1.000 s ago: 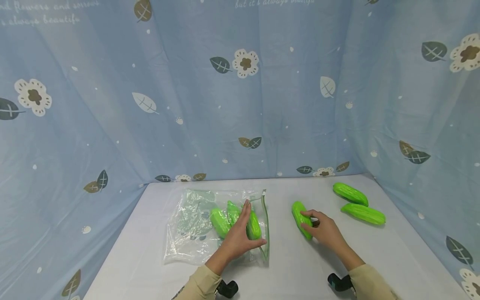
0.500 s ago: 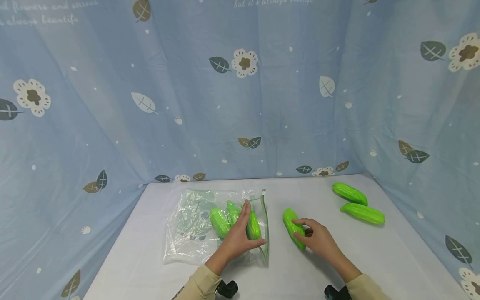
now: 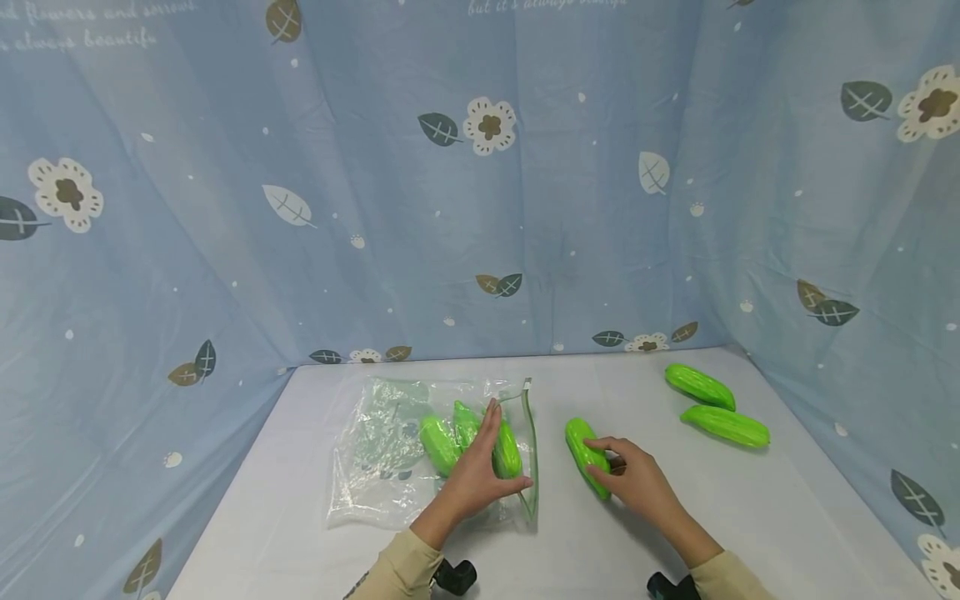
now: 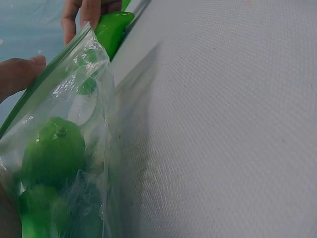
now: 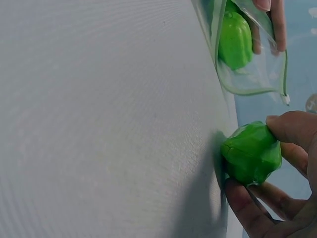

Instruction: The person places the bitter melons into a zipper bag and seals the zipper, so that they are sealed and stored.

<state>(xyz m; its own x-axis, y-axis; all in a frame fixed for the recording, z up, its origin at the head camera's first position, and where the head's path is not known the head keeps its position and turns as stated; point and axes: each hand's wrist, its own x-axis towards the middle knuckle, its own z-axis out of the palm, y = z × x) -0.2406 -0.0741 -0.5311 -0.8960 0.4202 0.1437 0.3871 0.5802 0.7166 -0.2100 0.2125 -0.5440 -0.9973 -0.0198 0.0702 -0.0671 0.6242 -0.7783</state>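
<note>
A clear zip bag (image 3: pixel 382 492) with a green zip edge lies on its side, its mouth facing right. Inside are three bright green ridged cucumbers, one of them the cucumber (image 3: pixel 438 446) nearest the bag's closed end. My left hand (image 3: pixel 476 475) is spread over the bag's mouth, fingers straight at the upper edge and thumb (image 4: pixel 22 74) out by the zip edge. To the right of the mouth, my right hand (image 3: pixel 633 475) pinches another cucumber (image 3: pixel 581 450) between thumb and fingers. That cucumber (image 5: pixel 250 153) shows end-on in the right wrist view.
Two more cucumbers, an upper cucumber (image 3: pixel 700 387) and a lower cucumber (image 3: pixel 727 427), lie at the back right of the white table (image 3: pixel 750 517). A blue printed curtain (image 3: pixel 570 208) stands behind the table and along both sides.
My right hand has moved the pinched cucumber left and slightly toward me, closer to the bag's mouth, and has held still over the last half second. My left hand and the bag have stayed put.
</note>
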